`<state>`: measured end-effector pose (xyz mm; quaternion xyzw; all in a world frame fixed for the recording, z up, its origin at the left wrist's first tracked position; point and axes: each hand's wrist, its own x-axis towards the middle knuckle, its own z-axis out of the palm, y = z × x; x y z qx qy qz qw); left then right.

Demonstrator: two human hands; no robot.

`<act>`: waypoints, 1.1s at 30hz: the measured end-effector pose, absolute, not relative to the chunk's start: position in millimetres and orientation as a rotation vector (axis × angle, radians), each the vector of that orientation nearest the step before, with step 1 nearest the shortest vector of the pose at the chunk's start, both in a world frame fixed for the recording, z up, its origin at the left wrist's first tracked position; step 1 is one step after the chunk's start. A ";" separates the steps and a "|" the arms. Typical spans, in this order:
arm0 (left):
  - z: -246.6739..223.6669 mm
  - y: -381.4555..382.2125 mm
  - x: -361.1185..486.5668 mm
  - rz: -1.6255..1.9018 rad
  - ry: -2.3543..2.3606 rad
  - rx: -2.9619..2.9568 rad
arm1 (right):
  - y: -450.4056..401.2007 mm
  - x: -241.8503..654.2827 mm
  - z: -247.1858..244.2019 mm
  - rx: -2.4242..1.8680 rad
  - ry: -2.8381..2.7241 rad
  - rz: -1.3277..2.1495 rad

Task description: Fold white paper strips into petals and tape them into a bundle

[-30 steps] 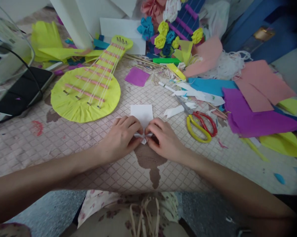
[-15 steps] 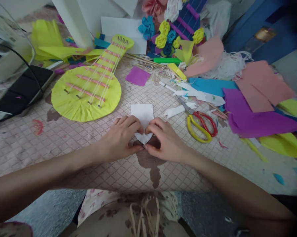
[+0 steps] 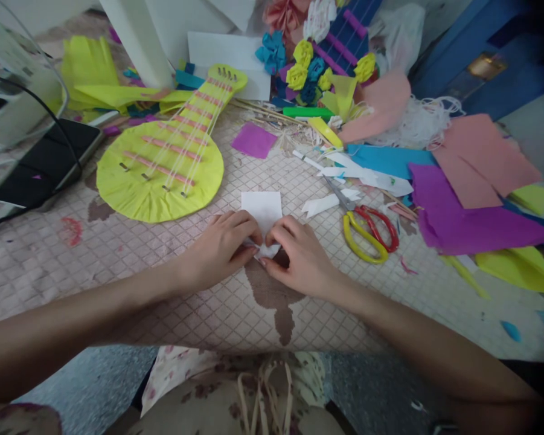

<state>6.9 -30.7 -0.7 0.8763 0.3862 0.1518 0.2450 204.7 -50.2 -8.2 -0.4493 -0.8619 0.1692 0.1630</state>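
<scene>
A small piece of white paper lies in front of me, its near end crumpled and folded between my fingertips. My left hand pinches that near end from the left. From the right, my right hand pinches the same end, thumb and fingers close to the left ones. Part of the fold is hidden behind the fingers. Scissors with one yellow and one red handle rest to the right of my right hand. Beyond my left hand lies a yellow lute-shaped paper craft with white strings and pink bars.
A purple paper square lies past the white paper. Purple sheet, pink sheets and white scraps cover the right side. A phone with a black cable is at left. Yellow paper flowers stand at the back.
The paper's near end has gone from a pointed fold to a more crumpled, gathered shape. Both thumbs have shifted slightly up and inward around it.
</scene>
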 end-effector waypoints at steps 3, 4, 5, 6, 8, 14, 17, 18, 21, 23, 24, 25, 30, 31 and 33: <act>-2.2 -30.3 8.5 0.435 1.061 2.385 | -50.1 205.2 -8.0 -1.291 -2.460 0.485; -2.7 -30.2 9.0 0.440 1.060 2.383 | -50.1 205.2 -7.8 -1.290 -2.463 0.487; -3.2 -30.0 9.4 0.446 1.057 2.381 | -50.2 205.0 -7.6 -1.291 -2.464 0.488; -3.6 -29.8 9.7 0.450 1.053 2.379 | -50.2 204.7 -7.5 -1.291 -2.466 0.487; -4.3 -28.5 9.5 0.461 1.046 2.373 | -50.1 203.8 -7.6 -1.298 -2.474 0.471; -2.9 -12.9 -4.8 0.508 0.920 2.337 | -50.1 201.8 -8.7 -1.311 -2.496 0.446; 0.4 -7.3 -12.9 0.606 1.002 2.291 | -50.0 202.2 -8.5 -1.309 -2.485 0.457; 1.8 -8.0 -13.4 0.659 1.044 2.265 | -49.9 202.4 -8.3 -1.309 -2.485 0.455; 5.4 -17.3 -7.1 0.791 1.079 2.259 | -49.4 202.9 -8.5 -1.309 -2.493 0.441; 5.6 -26.1 0.9 0.725 0.983 2.313 | -49.3 202.7 -9.4 -1.308 -2.492 0.427; 4.7 -29.8 4.7 0.674 0.929 2.346 | -49.3 202.5 -10.1 -1.308 -2.491 0.422; 3.1 -32.8 8.0 0.624 0.902 2.371 | -49.5 202.3 -10.8 -1.308 -2.489 0.417; -7.1 -35.2 13.0 0.516 0.963 2.417 | -49.4 205.4 -11.2 -1.291 -2.474 0.474; -8.3 -34.5 12.6 0.507 0.973 2.420 | -48.8 207.3 -10.1 -1.262 -2.459 0.513; -9.5 -33.4 11.9 0.497 0.978 2.429 | -47.1 211.6 -7.0 -1.196 -2.411 0.623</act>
